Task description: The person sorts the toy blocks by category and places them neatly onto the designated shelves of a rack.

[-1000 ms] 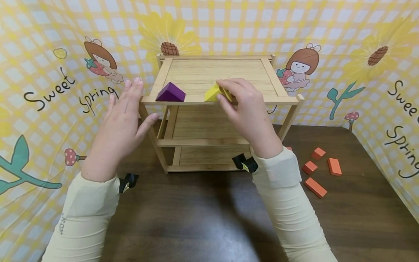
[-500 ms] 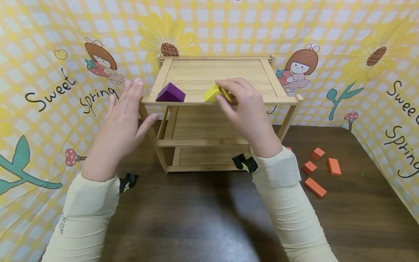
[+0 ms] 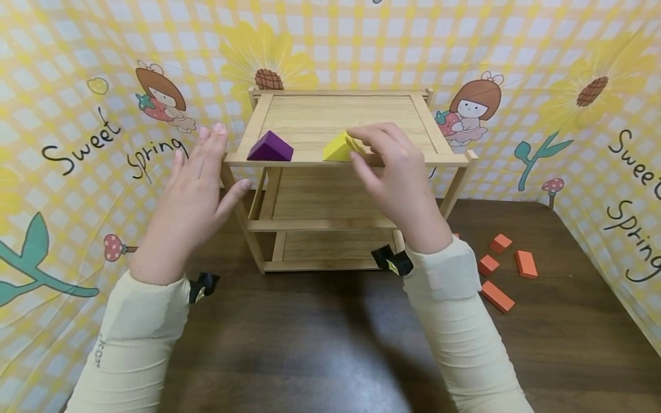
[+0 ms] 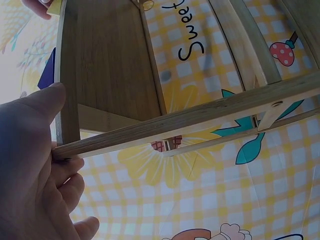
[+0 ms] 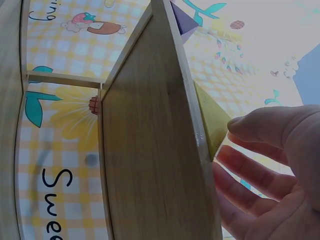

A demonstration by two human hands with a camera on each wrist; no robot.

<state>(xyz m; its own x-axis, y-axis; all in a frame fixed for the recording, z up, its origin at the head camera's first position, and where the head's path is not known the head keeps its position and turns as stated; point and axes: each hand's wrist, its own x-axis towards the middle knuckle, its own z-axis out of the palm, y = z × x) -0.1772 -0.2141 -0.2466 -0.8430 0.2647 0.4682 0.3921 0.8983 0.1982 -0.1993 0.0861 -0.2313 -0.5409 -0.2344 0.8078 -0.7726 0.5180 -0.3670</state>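
Observation:
My left hand rests at the front left corner of a small wooden shelf rack, fingers straight along its side and thumb spread across the front. In the left wrist view the thumb lies by the top front rail. A purple triangular block sits on the top board's front edge, just right of that hand. Further right on the same edge stands a yellow triangular block. My right hand is beside it, with thumb and fingertips loosely bent at its right end; in the right wrist view the thumb overlaps the yellow block's tip.
Several orange blocks lie on the dark wooden table, right of the rack. Two lower shelves sit under the top board. A checkered yellow cloth hangs behind and at both sides.
My right hand has shifted slightly right, its fingertips loosening from the yellow block, which stays on the edge. The left hand and the purple block keep their places.

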